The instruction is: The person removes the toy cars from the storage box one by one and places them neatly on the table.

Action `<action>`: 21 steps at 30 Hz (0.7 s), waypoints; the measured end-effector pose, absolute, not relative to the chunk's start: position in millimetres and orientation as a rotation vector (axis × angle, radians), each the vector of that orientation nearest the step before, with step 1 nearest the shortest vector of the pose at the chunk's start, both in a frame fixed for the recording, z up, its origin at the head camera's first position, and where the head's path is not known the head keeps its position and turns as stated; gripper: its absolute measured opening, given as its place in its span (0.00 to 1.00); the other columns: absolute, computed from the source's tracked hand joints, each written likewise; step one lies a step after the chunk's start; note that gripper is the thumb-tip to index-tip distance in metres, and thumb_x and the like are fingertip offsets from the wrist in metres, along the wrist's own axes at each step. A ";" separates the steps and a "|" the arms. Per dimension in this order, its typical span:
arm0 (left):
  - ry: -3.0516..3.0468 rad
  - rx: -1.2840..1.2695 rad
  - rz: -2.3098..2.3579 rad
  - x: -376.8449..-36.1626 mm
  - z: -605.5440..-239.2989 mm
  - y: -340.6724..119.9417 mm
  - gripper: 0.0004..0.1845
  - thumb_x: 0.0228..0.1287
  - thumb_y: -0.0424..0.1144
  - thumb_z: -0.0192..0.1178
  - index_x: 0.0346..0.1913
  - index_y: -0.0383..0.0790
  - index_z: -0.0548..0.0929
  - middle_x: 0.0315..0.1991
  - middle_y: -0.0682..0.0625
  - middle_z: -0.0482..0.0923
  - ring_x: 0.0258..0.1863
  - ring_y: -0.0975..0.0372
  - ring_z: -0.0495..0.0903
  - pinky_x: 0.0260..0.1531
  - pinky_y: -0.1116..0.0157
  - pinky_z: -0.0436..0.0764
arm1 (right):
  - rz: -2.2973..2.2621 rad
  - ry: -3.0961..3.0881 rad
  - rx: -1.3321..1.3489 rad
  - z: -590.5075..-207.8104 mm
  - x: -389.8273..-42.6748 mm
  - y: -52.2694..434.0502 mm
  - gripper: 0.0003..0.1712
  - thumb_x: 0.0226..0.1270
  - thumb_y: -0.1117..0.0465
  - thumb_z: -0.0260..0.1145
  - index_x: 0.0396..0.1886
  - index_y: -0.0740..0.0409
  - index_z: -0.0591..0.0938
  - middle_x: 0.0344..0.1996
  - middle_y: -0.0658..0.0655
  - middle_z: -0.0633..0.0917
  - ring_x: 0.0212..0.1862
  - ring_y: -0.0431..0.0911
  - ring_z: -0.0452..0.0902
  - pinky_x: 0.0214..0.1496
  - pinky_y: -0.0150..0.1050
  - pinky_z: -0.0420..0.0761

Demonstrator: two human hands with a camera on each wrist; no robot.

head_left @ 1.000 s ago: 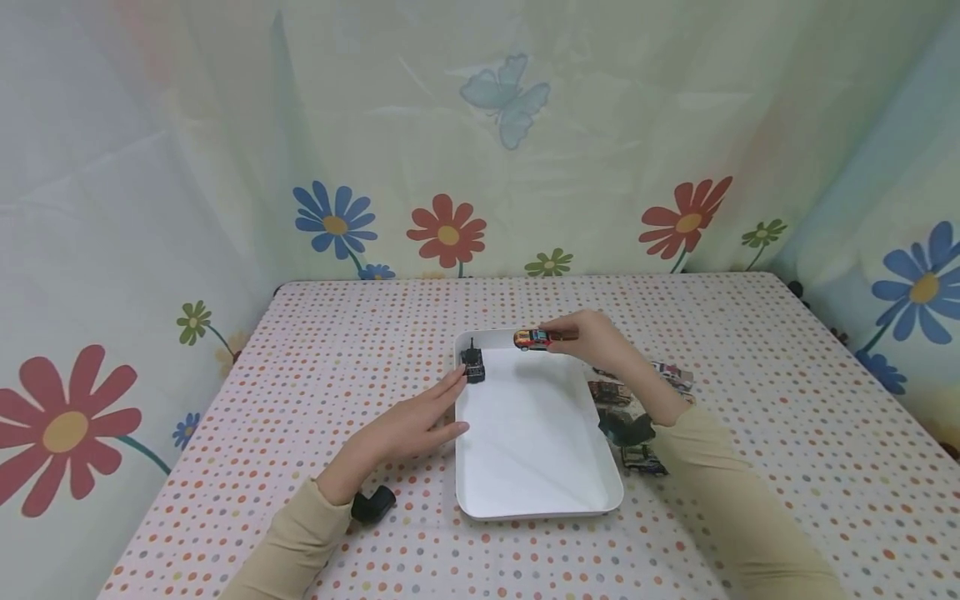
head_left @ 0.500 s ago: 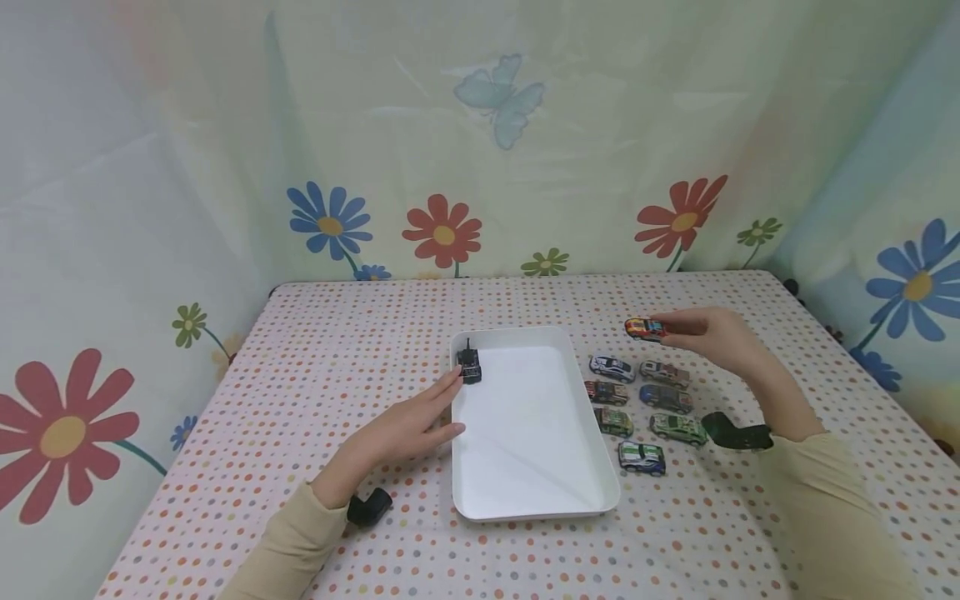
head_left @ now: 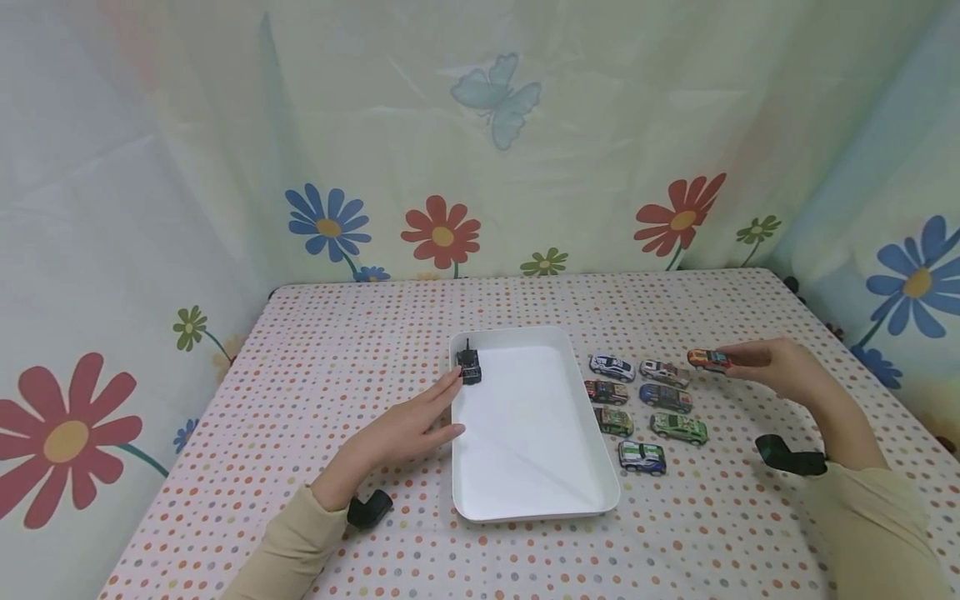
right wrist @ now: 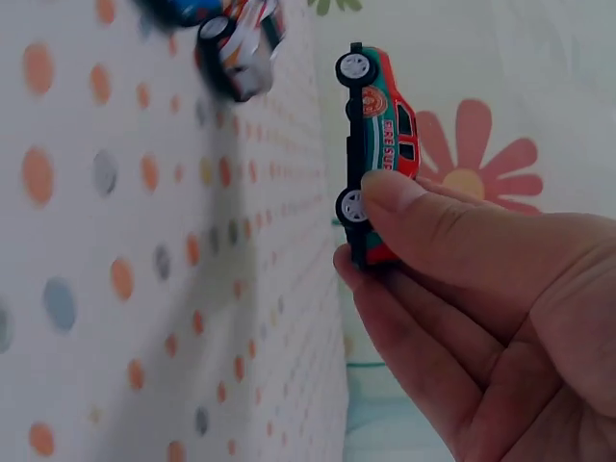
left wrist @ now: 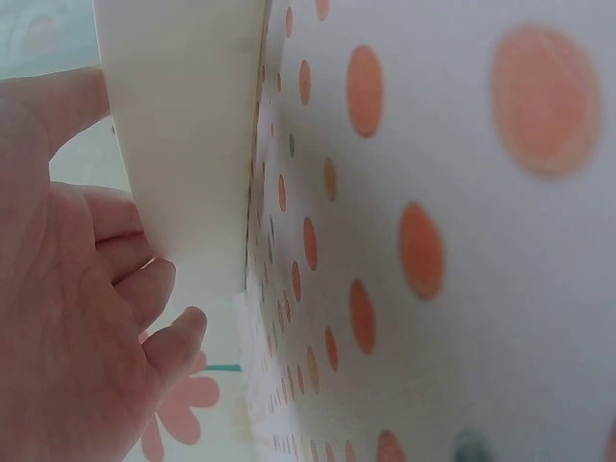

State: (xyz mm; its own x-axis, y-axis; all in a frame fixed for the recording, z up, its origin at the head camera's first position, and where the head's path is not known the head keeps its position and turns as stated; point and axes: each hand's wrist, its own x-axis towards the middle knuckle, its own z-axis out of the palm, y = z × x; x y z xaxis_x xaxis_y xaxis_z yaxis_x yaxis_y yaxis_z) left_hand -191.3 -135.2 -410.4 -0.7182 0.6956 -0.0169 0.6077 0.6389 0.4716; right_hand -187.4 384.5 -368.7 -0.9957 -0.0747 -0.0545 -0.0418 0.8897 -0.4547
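Above the dotted cloth point(head_left: 360, 333), right hand point(head_left: 787, 371) pinches leftward-pointing red car point(head_left: 708, 359); left point(head_left: 408, 425) relaxed.

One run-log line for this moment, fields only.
right hand: pinches orange toy car, held above tablecloth | left hand: fingers straight against white tray | black toy: in tray corner

In front of me stands a table under a white cloth dotted in orange, red and grey point(head_left: 360, 333). Around it hang pale translucent curtains printed with red and blue flowers point(head_left: 442, 232) and a light blue butterfly point(head_left: 497, 98). Soft, even light falls everywhere.
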 end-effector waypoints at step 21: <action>2.667 1.077 0.661 -191.0 -408.5 -134.3 0.39 0.70 0.59 0.44 0.74 0.39 0.49 0.74 0.53 0.36 0.70 0.62 0.46 0.63 0.59 0.58 | -0.566 2.974 0.021 -396.4 -183.1 403.6 0.27 0.59 0.63 0.67 0.54 0.76 0.74 0.47 0.78 0.76 0.49 0.73 0.68 0.45 0.65 0.69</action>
